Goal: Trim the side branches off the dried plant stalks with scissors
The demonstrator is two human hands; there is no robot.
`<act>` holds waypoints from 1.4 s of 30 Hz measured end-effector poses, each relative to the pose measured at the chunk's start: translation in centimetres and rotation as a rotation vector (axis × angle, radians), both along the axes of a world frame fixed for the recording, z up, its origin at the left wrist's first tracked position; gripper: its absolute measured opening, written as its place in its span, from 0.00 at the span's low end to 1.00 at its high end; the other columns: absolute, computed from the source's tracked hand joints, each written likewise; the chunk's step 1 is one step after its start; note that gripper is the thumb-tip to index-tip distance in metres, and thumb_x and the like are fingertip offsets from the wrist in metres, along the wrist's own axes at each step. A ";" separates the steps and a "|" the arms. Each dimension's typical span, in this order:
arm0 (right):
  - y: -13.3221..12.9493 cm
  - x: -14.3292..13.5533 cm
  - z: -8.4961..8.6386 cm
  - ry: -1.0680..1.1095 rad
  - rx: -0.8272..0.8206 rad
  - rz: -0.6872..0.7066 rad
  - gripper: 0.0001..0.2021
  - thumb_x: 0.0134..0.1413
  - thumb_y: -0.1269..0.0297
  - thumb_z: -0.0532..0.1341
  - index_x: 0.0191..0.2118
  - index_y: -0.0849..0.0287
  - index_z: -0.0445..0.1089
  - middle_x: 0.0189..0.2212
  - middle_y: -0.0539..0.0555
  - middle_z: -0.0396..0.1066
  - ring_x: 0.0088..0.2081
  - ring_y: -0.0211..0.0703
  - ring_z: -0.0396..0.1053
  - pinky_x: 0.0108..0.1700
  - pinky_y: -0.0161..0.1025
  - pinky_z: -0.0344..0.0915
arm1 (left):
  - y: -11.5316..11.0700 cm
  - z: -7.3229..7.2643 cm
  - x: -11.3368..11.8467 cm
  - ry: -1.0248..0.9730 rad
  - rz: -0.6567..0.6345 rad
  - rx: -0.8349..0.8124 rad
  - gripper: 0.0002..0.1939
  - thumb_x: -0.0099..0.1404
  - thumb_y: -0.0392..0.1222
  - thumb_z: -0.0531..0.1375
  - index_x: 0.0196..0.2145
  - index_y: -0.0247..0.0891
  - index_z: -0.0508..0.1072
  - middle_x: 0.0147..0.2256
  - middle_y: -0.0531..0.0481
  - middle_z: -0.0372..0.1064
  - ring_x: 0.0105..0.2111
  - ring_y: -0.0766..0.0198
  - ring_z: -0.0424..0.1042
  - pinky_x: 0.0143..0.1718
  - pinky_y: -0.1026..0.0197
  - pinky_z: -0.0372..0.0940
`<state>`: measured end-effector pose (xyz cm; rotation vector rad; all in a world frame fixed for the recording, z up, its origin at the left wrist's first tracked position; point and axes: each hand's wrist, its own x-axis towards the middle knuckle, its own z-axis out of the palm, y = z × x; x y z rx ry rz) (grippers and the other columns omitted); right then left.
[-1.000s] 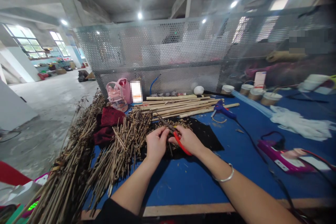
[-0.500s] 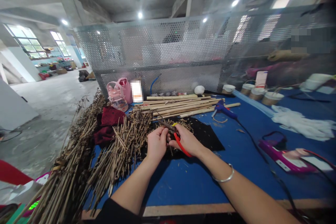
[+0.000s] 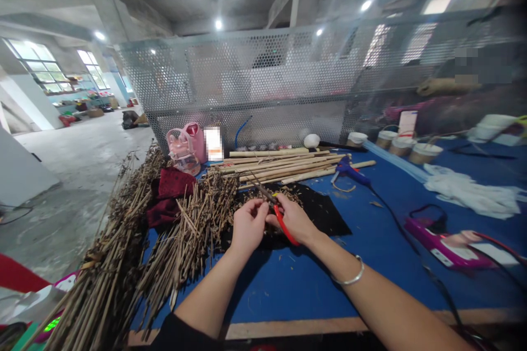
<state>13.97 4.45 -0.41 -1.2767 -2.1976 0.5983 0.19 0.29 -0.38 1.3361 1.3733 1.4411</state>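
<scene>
My right hand [image 3: 294,219] is closed around the red handles of a pair of scissors [image 3: 284,225], whose dark blades point up and to the left. Close beside it, my left hand [image 3: 249,226] has its thumb and fingers pinched together near the blades; whatever lies between them is too small to make out. Both hands are over a black cloth [image 3: 325,211] strewn with dry plant bits. Just left of my left hand lies a pile of dried plant stalks [image 3: 185,241] with brown heads.
A taller bundle of stalks [image 3: 99,274] and a dark red cloth [image 3: 175,182] are at the left. Pale sticks [image 3: 284,165] lie behind my hands. A blue glue gun [image 3: 352,171], its cord, a purple power strip [image 3: 448,244] and white gloves [image 3: 473,192] occupy the right.
My left hand has shifted slightly right and its fingers have moved closer to the blades. The scissors have turned a little in my right hand. The view has shifted slightly.
</scene>
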 end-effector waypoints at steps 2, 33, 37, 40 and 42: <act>0.1 0.0 0.1 -0.003 -0.004 -0.007 0.17 0.44 0.53 0.60 0.35 0.57 0.57 0.26 0.49 0.66 0.27 0.39 0.63 0.27 0.33 0.54 | 0.1 -0.2 0.1 -0.037 -0.052 -0.056 0.15 0.57 0.48 0.56 0.36 0.33 0.72 0.26 0.48 0.70 0.20 0.69 0.63 0.21 0.67 0.60; 0.4 0.3 0.4 -0.116 0.046 -0.060 0.17 0.44 0.48 0.59 0.32 0.57 0.62 0.23 0.50 0.66 0.24 0.38 0.63 0.26 0.33 0.52 | 0.2 -0.1 -0.1 0.028 0.066 -0.023 0.12 0.54 0.45 0.58 0.30 0.33 0.74 0.23 0.51 0.70 0.21 0.69 0.64 0.23 0.68 0.59; 0.1 0.2 0.7 -0.115 0.112 -0.031 0.19 0.42 0.48 0.61 0.34 0.58 0.60 0.30 0.52 0.65 0.29 0.39 0.63 0.30 0.34 0.55 | 0.3 -0.1 -0.2 0.077 0.069 0.008 0.11 0.54 0.45 0.58 0.29 0.34 0.74 0.24 0.50 0.71 0.23 0.68 0.65 0.26 0.67 0.60; 0.1 0.1 0.5 -0.096 0.167 -0.023 0.20 0.41 0.48 0.61 0.33 0.59 0.59 0.31 0.53 0.65 0.31 0.41 0.63 0.32 0.35 0.56 | 0.2 -0.1 -0.2 0.096 0.076 -0.002 0.11 0.54 0.45 0.59 0.29 0.33 0.74 0.25 0.50 0.71 0.24 0.67 0.66 0.27 0.66 0.60; 0.1 0.0 0.2 -0.079 0.155 -0.035 0.20 0.42 0.48 0.61 0.34 0.58 0.59 0.30 0.53 0.65 0.30 0.40 0.63 0.31 0.35 0.55 | 0.2 -0.1 -0.2 0.094 0.078 -0.015 0.12 0.54 0.45 0.59 0.30 0.33 0.74 0.25 0.49 0.72 0.24 0.66 0.67 0.27 0.66 0.61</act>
